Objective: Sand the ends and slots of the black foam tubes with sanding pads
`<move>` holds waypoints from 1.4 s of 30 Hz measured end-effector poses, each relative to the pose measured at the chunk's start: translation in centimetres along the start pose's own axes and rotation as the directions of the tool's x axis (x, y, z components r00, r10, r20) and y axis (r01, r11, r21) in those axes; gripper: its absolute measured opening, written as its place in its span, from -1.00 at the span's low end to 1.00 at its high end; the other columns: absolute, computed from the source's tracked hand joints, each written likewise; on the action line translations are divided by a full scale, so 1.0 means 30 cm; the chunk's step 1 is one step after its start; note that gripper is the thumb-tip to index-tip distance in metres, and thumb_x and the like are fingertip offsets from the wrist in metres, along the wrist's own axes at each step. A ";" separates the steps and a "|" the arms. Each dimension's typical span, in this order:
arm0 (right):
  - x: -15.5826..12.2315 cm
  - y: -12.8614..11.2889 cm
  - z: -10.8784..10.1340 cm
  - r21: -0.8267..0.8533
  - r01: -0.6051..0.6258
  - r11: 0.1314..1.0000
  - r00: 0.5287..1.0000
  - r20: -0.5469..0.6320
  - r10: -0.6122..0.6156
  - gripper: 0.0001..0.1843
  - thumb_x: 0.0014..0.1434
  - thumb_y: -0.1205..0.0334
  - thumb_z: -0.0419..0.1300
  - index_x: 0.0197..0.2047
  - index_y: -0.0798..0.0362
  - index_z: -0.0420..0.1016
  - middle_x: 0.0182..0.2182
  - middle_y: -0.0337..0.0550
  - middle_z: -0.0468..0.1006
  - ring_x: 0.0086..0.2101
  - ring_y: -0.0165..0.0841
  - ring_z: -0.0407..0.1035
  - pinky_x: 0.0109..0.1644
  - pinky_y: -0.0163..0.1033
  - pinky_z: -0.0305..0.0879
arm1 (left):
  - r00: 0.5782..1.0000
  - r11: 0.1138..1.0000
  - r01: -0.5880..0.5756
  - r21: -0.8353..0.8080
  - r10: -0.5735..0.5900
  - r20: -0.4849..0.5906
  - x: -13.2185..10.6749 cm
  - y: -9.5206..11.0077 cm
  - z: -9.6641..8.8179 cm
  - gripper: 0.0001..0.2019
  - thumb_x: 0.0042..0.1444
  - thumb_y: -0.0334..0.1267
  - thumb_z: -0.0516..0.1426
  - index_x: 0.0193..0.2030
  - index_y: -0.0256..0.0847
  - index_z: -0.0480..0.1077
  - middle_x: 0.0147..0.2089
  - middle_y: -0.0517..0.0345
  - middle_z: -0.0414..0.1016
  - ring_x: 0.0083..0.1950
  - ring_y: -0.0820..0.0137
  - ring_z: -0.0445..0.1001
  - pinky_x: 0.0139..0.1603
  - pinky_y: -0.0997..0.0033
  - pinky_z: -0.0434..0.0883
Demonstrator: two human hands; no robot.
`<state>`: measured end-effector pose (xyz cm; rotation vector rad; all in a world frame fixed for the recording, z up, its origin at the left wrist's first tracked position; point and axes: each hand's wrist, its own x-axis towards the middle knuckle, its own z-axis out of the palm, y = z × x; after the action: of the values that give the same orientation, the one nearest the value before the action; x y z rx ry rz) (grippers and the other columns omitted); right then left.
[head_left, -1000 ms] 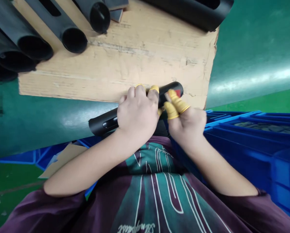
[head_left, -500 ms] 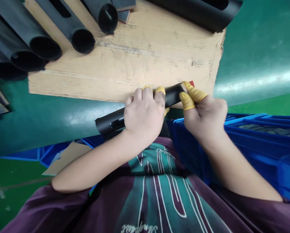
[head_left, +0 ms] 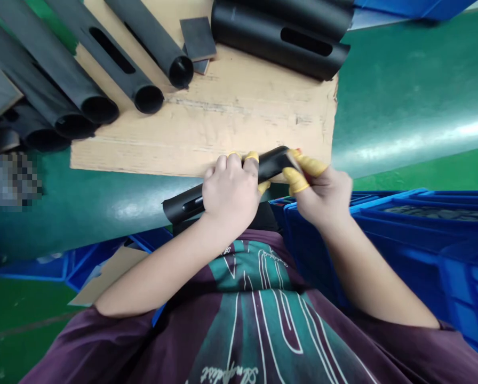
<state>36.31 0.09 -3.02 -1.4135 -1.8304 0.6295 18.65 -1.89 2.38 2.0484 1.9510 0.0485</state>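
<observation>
My left hand (head_left: 233,186) is wrapped over the middle of a black tube (head_left: 274,161), with yellow finger cots on several fingertips. The tube lies slanted, its slotted end (head_left: 183,204) low on the left and its other end up on the right. At that right end, my right hand (head_left: 323,192) pinches a thin flat pad (head_left: 294,159) between thumb and fingers, also in yellow cots. The pad has a pale edge and a bit of red, and it rests against the tube's rim. Most of it is hidden by the fingers.
A cardboard sheet (head_left: 223,117) covers part of the green table (head_left: 403,106). Several dark tubes (head_left: 114,58) lie at the upper left, near square dark pads (head_left: 199,38). Larger black tubes (head_left: 279,40) lie at the back. Blue crates (head_left: 403,224) stand below the table's edge at the right.
The view has shifted, bringing more of the table's back into sight. My right hand has turned the pad slightly at the tube's end. My left hand keeps its hold on the tube.
</observation>
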 end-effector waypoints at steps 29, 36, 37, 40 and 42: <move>-0.069 -0.173 0.109 0.093 0.013 0.996 0.964 0.264 -0.037 -0.50 0.39 0.07 0.05 0.30 0.03 0.47 -0.11 -0.04 0.72 -0.20 -0.17 0.65 -0.08 -0.06 0.63 | 0.885 0.786 -0.411 -0.462 0.223 -0.409 -0.199 -0.446 0.093 -0.74 0.12 -0.17 0.21 -0.09 -0.14 0.63 -0.26 0.05 0.73 -0.31 0.27 0.68 -0.27 0.37 0.59; -0.020 -0.145 0.082 0.068 -0.004 0.998 0.989 0.150 -0.006 -0.53 0.35 0.17 0.04 0.24 0.03 0.53 -0.01 -0.09 0.69 -0.19 -0.19 0.64 -0.03 -0.05 0.61 | 0.858 0.753 -0.438 -0.491 0.186 -0.479 -0.195 -0.411 0.093 -0.74 0.12 -0.22 0.21 -0.07 -0.13 0.64 -0.32 0.09 0.71 -0.39 0.31 0.66 -0.35 0.41 0.55; -0.027 -0.149 0.084 0.065 -0.009 0.998 0.987 0.162 -0.001 -0.52 0.36 0.16 0.03 0.25 0.03 0.52 -0.01 -0.09 0.69 -0.20 -0.21 0.64 -0.06 -0.07 0.61 | 0.849 0.746 -0.450 -0.490 0.187 -0.495 -0.195 -0.406 0.094 -0.73 0.10 -0.24 0.23 -0.07 -0.14 0.64 -0.33 0.09 0.71 -0.39 0.31 0.66 -0.35 0.42 0.55; -0.050 -0.155 0.087 0.015 0.023 1.000 0.955 0.296 -0.027 -0.54 0.35 0.09 0.07 0.22 -0.02 0.56 -0.10 -0.09 0.72 -0.28 -0.23 0.64 -0.12 -0.14 0.61 | 0.847 0.714 -0.461 -0.526 0.177 -0.502 -0.203 -0.388 0.095 -0.71 0.04 -0.30 0.27 -0.07 -0.19 0.64 -0.30 0.05 0.71 -0.36 0.29 0.67 -0.33 0.43 0.54; -0.029 -0.130 0.077 -0.006 0.040 0.999 0.956 0.291 -0.037 -0.56 0.34 0.07 0.10 0.19 -0.05 0.59 -0.10 -0.10 0.72 -0.16 -0.19 0.64 -0.02 -0.12 0.59 | 0.896 0.665 -0.384 -0.641 0.101 -0.432 -0.215 -0.369 0.090 -0.73 0.05 -0.27 0.28 -0.09 -0.19 0.65 -0.27 0.03 0.72 -0.33 0.27 0.68 -0.30 0.40 0.56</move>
<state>32.25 -1.72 -1.76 -1.3449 -2.0866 0.8447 8.10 -8.49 -1.68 1.7852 1.4253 1.1487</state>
